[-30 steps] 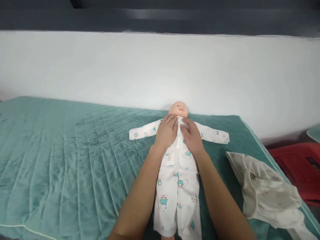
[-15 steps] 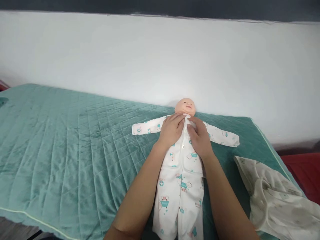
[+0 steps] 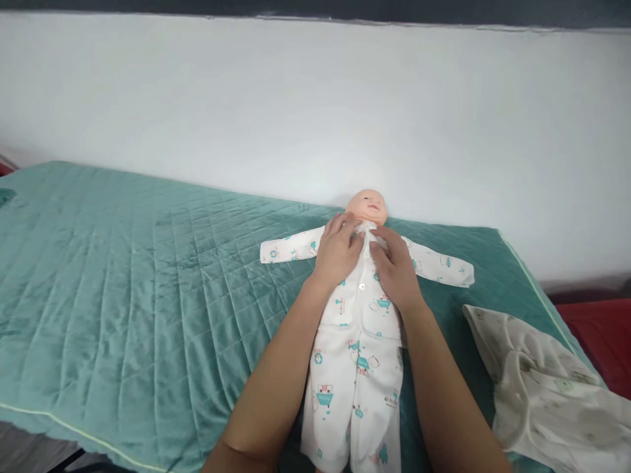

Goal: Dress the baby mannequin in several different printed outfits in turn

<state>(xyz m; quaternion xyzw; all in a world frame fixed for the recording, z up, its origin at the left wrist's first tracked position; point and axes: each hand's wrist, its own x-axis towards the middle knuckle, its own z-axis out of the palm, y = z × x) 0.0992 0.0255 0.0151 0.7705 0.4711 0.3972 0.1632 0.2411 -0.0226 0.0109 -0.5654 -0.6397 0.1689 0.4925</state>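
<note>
A baby doll [image 3: 367,205] lies on its back on a teal quilted mattress [image 3: 138,276], head toward the white wall. It wears a white printed sleepsuit [image 3: 357,368] with both sleeves spread out sideways. My left hand [image 3: 336,253] and my right hand [image 3: 396,268] rest on the doll's upper chest, just below its chin. Their fingertips pinch the sleepsuit's front edges together at the collar. A small button shows between my wrists.
A crumpled cream garment [image 3: 547,394] lies on the mattress at the right. Past the mattress's right edge stands something red [image 3: 601,341]. The white wall [image 3: 315,112] runs along the far side of the mattress.
My view has dropped and shifted a little, so the doll sits slightly further right. Both hands stay on the doll's chest, with fingertips edging up toward the collar.
</note>
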